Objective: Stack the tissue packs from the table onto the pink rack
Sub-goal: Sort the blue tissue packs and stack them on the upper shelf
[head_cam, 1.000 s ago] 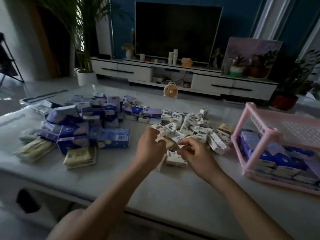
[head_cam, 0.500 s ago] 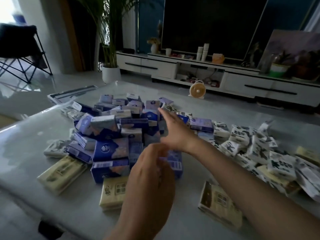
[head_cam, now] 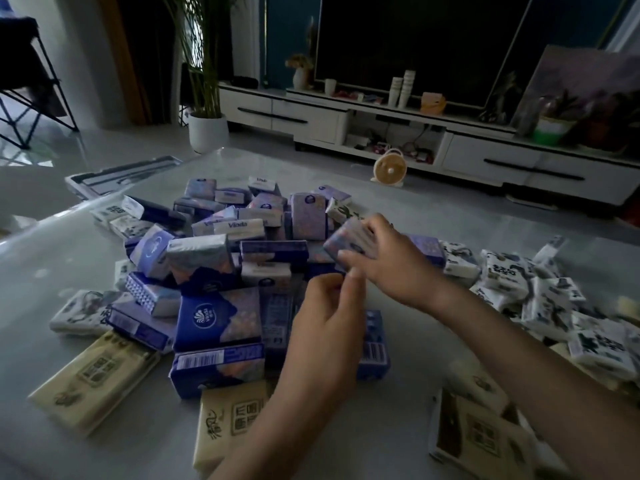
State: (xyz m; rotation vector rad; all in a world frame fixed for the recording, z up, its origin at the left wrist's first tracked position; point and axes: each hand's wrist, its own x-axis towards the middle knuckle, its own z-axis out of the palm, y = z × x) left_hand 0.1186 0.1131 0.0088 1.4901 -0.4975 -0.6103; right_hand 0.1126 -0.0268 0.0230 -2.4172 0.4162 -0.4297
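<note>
A heap of blue and purple tissue packs (head_cam: pixel 221 271) covers the middle of the grey table (head_cam: pixel 62 265). White packs with black print (head_cam: pixel 540 292) lie to the right, and beige packs (head_cam: pixel 93 375) sit along the near edge. My right hand (head_cam: pixel 391 265) reaches over the heap and grips a purple tissue pack (head_cam: pixel 349 239) at its top. My left hand (head_cam: pixel 329 327) hovers just below it with fingers loosely curled, holding nothing. The pink rack is out of view.
A flat tray-like item (head_cam: pixel 121 176) lies at the table's far left corner. Beyond the table are a white TV cabinet (head_cam: pixel 485 154), a small fan (head_cam: pixel 389 171) on the floor, a potted palm (head_cam: pixel 207 129) and a folding chair (head_cam: pixel 31 84).
The view has turned left and the rack has left the frame. My right hand reached into the blue heap and took hold of a purple pack; my left hand moved up beside it.
</note>
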